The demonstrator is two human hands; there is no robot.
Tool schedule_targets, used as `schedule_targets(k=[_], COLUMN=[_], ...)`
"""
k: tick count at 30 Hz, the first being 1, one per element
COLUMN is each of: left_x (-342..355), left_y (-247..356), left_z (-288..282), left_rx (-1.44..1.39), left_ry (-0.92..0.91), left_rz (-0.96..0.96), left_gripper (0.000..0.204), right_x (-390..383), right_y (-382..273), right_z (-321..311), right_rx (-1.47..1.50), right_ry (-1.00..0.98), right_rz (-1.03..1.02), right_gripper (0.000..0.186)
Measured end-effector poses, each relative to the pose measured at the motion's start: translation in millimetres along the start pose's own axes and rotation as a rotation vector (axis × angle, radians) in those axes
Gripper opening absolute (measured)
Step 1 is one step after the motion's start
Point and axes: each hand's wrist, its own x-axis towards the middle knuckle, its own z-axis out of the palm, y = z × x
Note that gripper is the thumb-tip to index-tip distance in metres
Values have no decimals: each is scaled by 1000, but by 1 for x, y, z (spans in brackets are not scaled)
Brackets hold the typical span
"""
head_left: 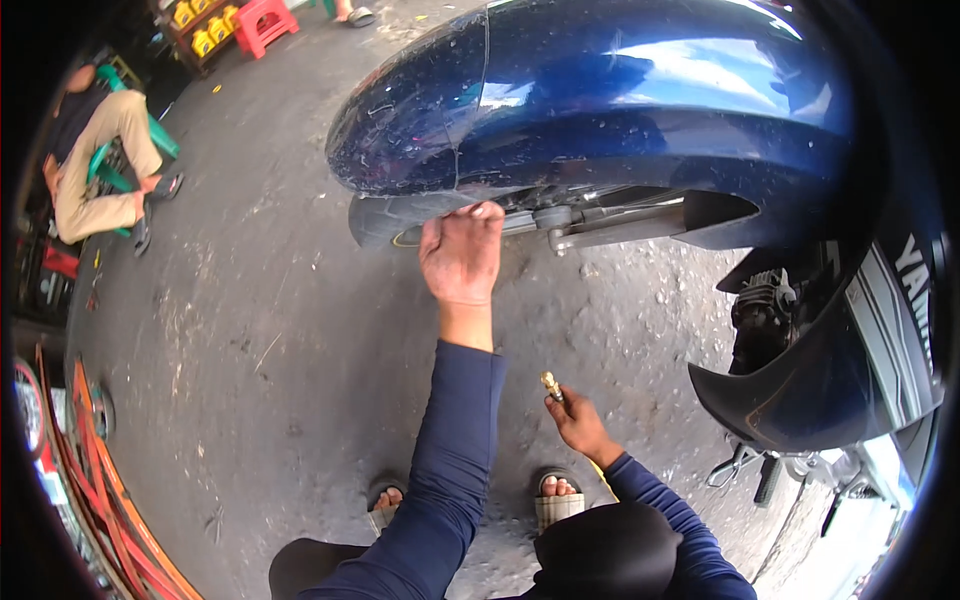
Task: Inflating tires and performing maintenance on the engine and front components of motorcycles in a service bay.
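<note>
My left hand (462, 258) reaches up to the front wheel of a blue motorcycle, just beneath its front fender (600, 100). Its fingers are bent and closed at the side of the tire (378, 220); whatever they grip there is hidden. Lower and to the right, my right hand (583, 428) grips a brass air chuck (550, 383), its tip pointing up and left, apart from the wheel. A stretch of yellow hose (605, 482) shows beside my right wrist.
Blue body panels and an engine (765, 310) curve down the right side. Orange and red hoses or straps (110, 490) hang at lower left. A seated person (110, 150) is at far left; a red stool (265, 25) stands beside a shelf of yellow bottles (210, 35).
</note>
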Motion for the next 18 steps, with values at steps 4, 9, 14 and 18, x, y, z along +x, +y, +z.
schedule_targets(k=[4,9,14,18], left_x=[2,14,28,26], left_y=[16,15,25,18], left_z=[-10,-24,-21,-13], left_rx=[-37,-116,-94,-163], left_ry=[-186,-119,-329,-195], left_rz=[-82,11,-210,-296], left_gripper=[13,15,25,27], right_x=[-11,-52,-74,-78], right_y=[-8,-51,-74,-59], right_z=[-1,-36,-48,-34], right_rx=[-51,-136,-221,-256], right_ry=[-17,-105,-266,-387], right_rz=[-61,-12,-29,-39], right_gripper=[25,24,22,21])
